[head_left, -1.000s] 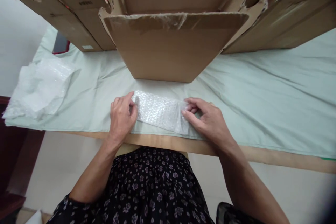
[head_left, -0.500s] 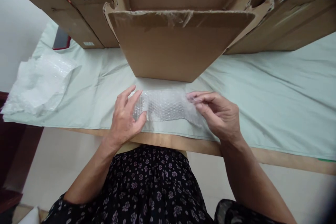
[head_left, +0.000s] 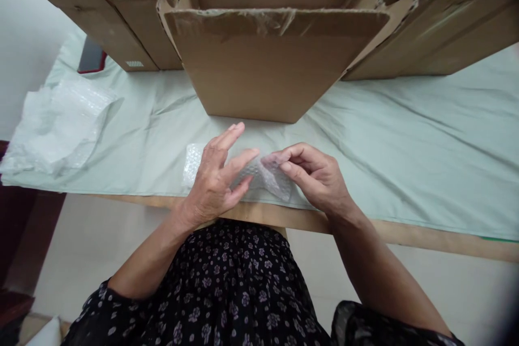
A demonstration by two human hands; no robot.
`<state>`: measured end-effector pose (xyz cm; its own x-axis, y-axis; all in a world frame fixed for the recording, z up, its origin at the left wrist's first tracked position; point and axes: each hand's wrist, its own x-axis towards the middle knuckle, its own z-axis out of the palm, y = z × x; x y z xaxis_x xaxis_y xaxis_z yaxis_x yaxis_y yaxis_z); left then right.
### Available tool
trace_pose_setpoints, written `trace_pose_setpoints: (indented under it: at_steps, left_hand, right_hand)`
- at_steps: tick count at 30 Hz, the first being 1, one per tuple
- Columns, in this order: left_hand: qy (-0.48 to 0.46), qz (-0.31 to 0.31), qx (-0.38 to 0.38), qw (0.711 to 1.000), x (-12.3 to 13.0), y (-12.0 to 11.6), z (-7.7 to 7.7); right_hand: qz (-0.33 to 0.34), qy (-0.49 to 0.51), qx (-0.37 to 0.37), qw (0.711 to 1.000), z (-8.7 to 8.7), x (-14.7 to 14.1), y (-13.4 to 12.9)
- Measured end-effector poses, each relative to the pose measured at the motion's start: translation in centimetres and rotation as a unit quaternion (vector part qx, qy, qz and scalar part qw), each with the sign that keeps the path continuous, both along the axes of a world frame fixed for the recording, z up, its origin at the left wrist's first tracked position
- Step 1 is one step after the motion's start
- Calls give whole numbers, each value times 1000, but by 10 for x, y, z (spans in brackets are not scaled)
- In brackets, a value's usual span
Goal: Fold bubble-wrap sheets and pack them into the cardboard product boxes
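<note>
A clear strip of bubble wrap (head_left: 274, 181) lies near the front edge of the table, partly covered by my hands. My right hand (head_left: 314, 175) pinches the strip's right end between thumb and fingers and lifts it a little, folding it over. Spread above the middle of the strip is my left hand (head_left: 221, 175), fingers apart and gripping nothing; whether its fingertips touch the plastic I cannot tell. The strip's left end shows beyond the back of that hand.
An open cardboard box (head_left: 259, 65) stands just behind the strip, with more boxes to its left and right. A stack of bubble wrap sheets (head_left: 60, 124) lies at the left on the pale green cloth (head_left: 425, 146). A dark, red-edged object (head_left: 91, 56) sits behind it.
My left hand has moved right over the strip, uncovering its left end. My right hand has shifted left with the pinched end, and the strip lies further left.
</note>
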<state>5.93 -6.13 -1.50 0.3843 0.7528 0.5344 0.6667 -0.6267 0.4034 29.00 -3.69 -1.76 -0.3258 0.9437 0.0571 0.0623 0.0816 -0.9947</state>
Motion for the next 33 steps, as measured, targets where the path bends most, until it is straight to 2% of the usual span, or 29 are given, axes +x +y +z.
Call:
trace_pose_setpoints:
  at_steps: [3, 6, 8, 11, 13, 14, 16, 18, 19, 20, 23, 25, 27, 29, 31, 33]
  left_hand:
    - [-13, -17, 13, 1000, 3, 4, -2]
    - [-26, -16, 19, 999, 2, 5, 3]
    - [-40, -7, 29, 999, 0, 0, 15]
    - [-27, 0, 26, 999, 1, -18, 43]
    - [17, -41, -30, 999, 8, -33, 60]
    - [46, -84, -75, 993, 12, -39, 66]
    - [84, -199, -177, 960, 20, -47, 71]
    - [71, -277, -254, 924, 22, -48, 70]
    - [47, -278, -269, 921, 20, -45, 67]
    - [21, -250, -266, 931, 16, -42, 64]
    - [-4, -79, -193, 978, -1, -29, 53]
    - [8, -14, -143, 990, -10, -21, 43]
    - [34, -4, -115, 993, -16, -16, 33]
    - [78, -5, -103, 992, -18, -15, 21]
    - [117, -6, -110, 987, -19, -16, 11]
    - [114, -9, -125, 986, -19, -18, 6]
  right_hand:
    - [18, 15, 2, 1000, 2, -5, -1]
    - [-9, 41, -30, 999, 1, -7, 3]
    - [-65, 42, -44, 996, -1, -4, 9]
    - [-156, -25, -10, 987, -6, 7, 21]
    - [-182, -82, 12, 980, -10, 14, 29]
    - [-186, -104, 17, 977, -12, 16, 33]
    - [-188, -132, 16, 973, -16, 19, 38]
    - [-190, -142, 12, 971, -21, 21, 41]
    - [-192, -142, 10, 971, -23, 21, 41]
    - [-193, -138, 9, 971, -24, 21, 41]
    - [-186, -134, 19, 973, -25, 18, 39]
    - [-164, -157, 45, 973, -23, 14, 40]
    - [-154, -215, 87, 960, -21, 11, 43]
    - [-168, -292, 122, 934, -20, 13, 46]
    - [-187, -362, 139, 903, -19, 19, 45]
    - [-201, -406, 163, 876, -17, 26, 38]
